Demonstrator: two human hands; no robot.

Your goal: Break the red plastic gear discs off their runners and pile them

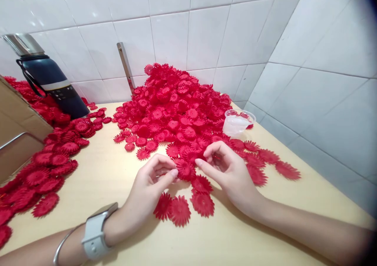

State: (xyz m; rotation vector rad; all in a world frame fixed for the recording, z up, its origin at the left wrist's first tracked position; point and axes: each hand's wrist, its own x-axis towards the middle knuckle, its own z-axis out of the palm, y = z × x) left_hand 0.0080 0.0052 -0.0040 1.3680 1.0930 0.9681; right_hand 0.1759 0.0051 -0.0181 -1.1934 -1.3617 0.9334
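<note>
My left hand (157, 175) is closed in a pinch, thumb and forefinger at the left edge of a red toothed flower disc (185, 168). Facing it from the other side, my right hand (226, 166) has curled fingers, with thumb and forefinger close together by more red petals; what lies between them is hard to make out. Several loose red flower discs (180, 211) lie flat on the table just below the hands. Behind the hands rises a large heap of the same red flower discs (173, 105).
At the heap's right stands a clear plastic cup (235, 123). On the left are a dark blue flask (55, 81), a cardboard box (20, 128) and more red discs (44, 175). A metal strip (125, 67) leans on the tiled wall (206, 34) behind the pale table (118, 179).
</note>
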